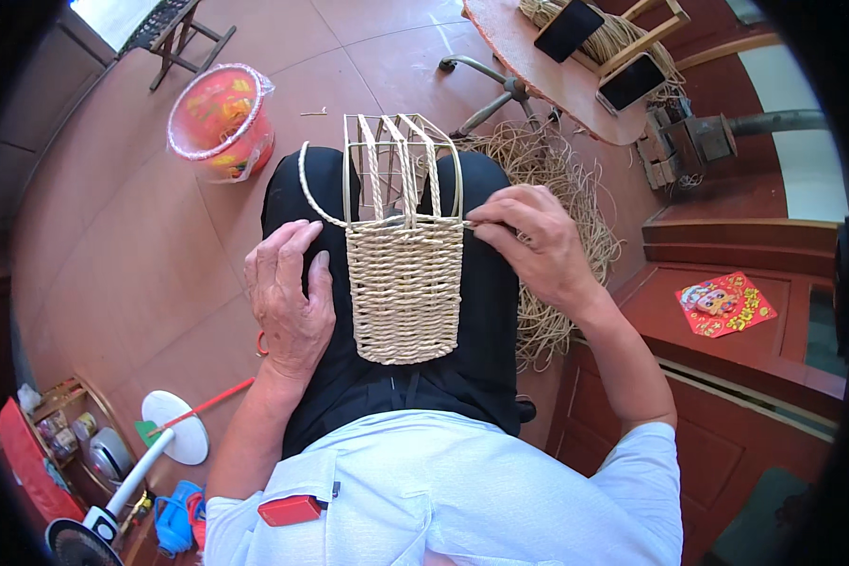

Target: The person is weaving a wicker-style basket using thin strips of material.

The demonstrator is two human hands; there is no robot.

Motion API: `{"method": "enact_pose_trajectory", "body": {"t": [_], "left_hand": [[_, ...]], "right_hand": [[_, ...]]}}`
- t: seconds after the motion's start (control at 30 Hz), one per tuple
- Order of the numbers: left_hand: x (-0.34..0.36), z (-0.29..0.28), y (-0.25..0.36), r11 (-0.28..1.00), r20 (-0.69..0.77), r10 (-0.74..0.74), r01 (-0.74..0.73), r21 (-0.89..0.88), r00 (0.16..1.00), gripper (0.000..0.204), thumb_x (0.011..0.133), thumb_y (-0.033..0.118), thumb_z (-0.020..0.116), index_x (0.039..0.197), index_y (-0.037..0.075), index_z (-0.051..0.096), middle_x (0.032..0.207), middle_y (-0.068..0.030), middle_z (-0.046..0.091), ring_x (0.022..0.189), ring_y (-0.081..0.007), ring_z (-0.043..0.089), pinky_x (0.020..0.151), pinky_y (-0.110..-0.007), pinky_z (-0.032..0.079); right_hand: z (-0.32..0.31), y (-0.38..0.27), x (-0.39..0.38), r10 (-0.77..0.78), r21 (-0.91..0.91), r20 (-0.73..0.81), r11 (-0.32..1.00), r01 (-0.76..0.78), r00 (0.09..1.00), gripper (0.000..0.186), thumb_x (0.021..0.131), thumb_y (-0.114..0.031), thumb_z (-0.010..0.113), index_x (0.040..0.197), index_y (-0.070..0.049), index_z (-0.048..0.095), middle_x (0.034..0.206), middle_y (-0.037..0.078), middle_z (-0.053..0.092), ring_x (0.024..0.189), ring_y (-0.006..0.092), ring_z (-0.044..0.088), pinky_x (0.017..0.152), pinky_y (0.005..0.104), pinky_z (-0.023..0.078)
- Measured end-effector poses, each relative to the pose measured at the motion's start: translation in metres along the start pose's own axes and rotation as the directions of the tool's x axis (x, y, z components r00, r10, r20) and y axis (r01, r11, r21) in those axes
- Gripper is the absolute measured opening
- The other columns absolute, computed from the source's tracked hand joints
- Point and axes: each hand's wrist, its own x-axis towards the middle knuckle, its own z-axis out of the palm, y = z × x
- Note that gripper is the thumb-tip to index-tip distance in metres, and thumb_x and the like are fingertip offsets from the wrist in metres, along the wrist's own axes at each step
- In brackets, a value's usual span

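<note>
A half-woven straw basket (404,292) rests on the person's lap, its woven part nearer the body and its bare wire frame (401,165) with braided uprights farther off. A loose straw strand (307,184) arches out from the left of the weave's upper edge. My left hand (290,292) is just left of the basket, fingers loosely bent and apart, holding nothing. My right hand (536,247) pinches a straw cord (472,224) at the right end of the weave's upper edge.
A pile of straw cord (575,189) lies right of the legs. A round stool (509,42) holds two phones and more cord. A pink bucket (208,137) stands at upper left, a fan (174,424) at lower left, and a wooden cabinet (632,387) at right.
</note>
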Motion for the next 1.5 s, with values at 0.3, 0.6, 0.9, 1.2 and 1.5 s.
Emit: {"method": "enact_pose_trajectory", "body": {"t": [0.3,0.6,0.9,1.2,1.5], "left_hand": [[0.0,-0.002,0.0,1.0,0.0,0.006,-0.006,0.028,1.0,0.036,0.098,0.001,0.076,0.133,0.007,0.076,0.135,-0.0142,0.073,0.128,-0.0346,0.067,0.112,-0.046,0.051],[-0.001,0.0,-0.005,1.0,-0.026,0.016,-0.016,-0.008,1.0,0.039,0.095,0.0,0.077,0.133,0.01,0.075,0.133,-0.0111,0.072,0.123,-0.032,0.066,0.108,-0.045,0.05],[-0.001,0.0,-0.004,0.999,-0.016,0.029,-0.029,-0.018,0.999,0.042,0.095,0.0,0.077,0.136,0.009,0.073,0.136,-0.0112,0.072,0.125,-0.0318,0.067,0.109,-0.045,0.05],[0.013,0.004,-0.003,0.994,-0.1,0.108,-0.11,-0.019,0.989,0.049,0.097,-0.003,0.074,0.144,0.008,0.069,0.141,-0.0132,0.072,0.129,-0.0324,0.068,0.109,-0.045,0.051],[0.009,-0.001,0.003,0.982,0.094,0.169,-0.159,-0.104,0.981,0.012,0.098,0.007,0.079,0.108,0.006,0.072,0.088,-0.0098,0.067,0.079,-0.0309,0.064,0.072,-0.043,0.05]], "right_hand": [[0.012,0.004,0.002,-0.011,-0.096,-0.053,0.995,0.006,0.999,0.005,0.102,-0.01,0.072,0.103,-0.007,0.075,0.1,0.013,0.071,0.097,0.0367,0.07,0.091,0.0493,0.055],[-0.062,0.134,-0.098,0.169,-0.428,-0.144,0.878,-0.215,0.975,0.008,0.105,-0.011,0.065,0.103,-0.006,0.07,0.099,0.014,0.07,0.096,0.0379,0.071,0.086,0.0493,0.056],[-0.058,0.189,-0.126,0.392,-0.464,-0.198,0.77,-0.438,0.899,0.01,0.111,-0.017,0.064,0.108,-0.008,0.064,0.102,0.015,0.068,0.097,0.0412,0.07,0.084,0.0515,0.056],[0.001,0.021,-0.03,0.177,-0.156,-0.212,0.965,-0.212,0.961,0.038,0.102,-0.002,0.072,0.139,-0.004,0.065,0.135,0.017,0.071,0.122,0.0391,0.072,0.107,0.0477,0.059],[0.029,0.004,-0.001,-0.034,0.106,-0.103,0.993,0.045,0.994,0.014,0.1,-0.002,0.077,0.114,-0.002,0.074,0.106,0.014,0.074,0.093,0.0356,0.077,0.081,0.0431,0.062]]}}
